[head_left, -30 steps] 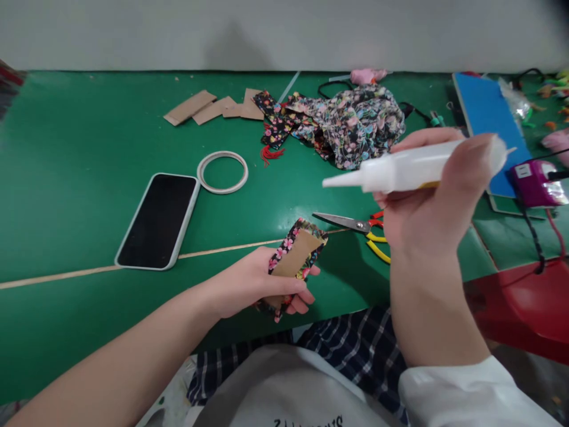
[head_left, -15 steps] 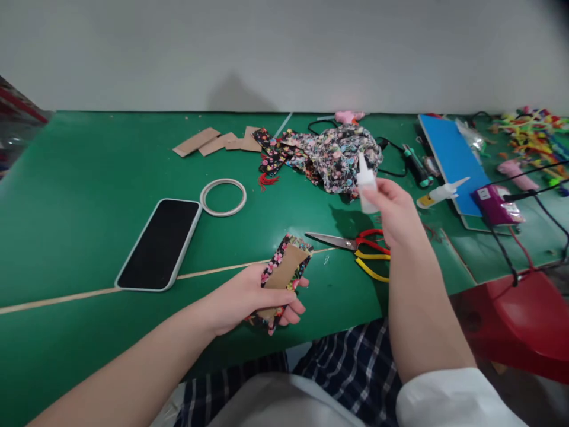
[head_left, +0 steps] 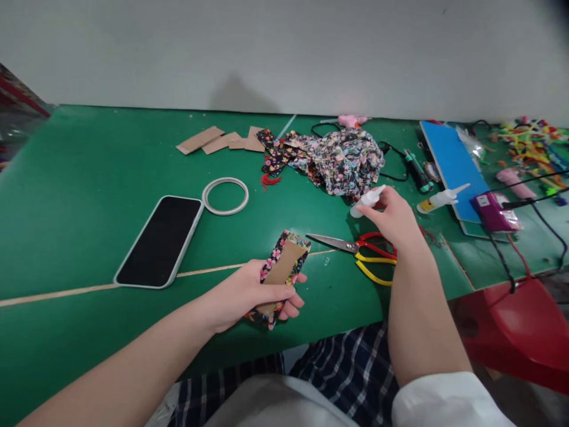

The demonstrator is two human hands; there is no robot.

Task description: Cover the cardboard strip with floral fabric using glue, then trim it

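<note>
My left hand (head_left: pixel 267 293) grips a cardboard strip (head_left: pixel 284 264) with floral fabric (head_left: pixel 268 270) folded over its edges, thumb across the front and fingertips showing beyond the right side. Farther right, my right hand (head_left: pixel 391 216) has its thumb and fingers around a small white glue bottle (head_left: pixel 365 201), which leans with its pointed nozzle up to the right. The bottle is low over the table, beside a crumpled heap of floral fabric (head_left: pixel 347 157); whether its base touches is unclear. Just below that hand lie scissors (head_left: pixel 351 245) with red and yellow handles, partly hidden by my wrist.
A phone (head_left: pixel 160 242) and a roll of tape (head_left: pixel 225 196) lie on the left of the green table (head_left: pixel 89 178). Cardboard pieces (head_left: pixel 202 140) are at the back. Rightward are another glue bottle (head_left: pixel 440 199), a blue board (head_left: pixel 457 166), a purple box (head_left: pixel 495 212) with cables and a pink glue gun (head_left: pixel 515 182).
My right hand has lowered the glue bottle, tipping it from nearly upright to leaning right. My left hand still holds the fabric-edged cardboard in about the same place.
</note>
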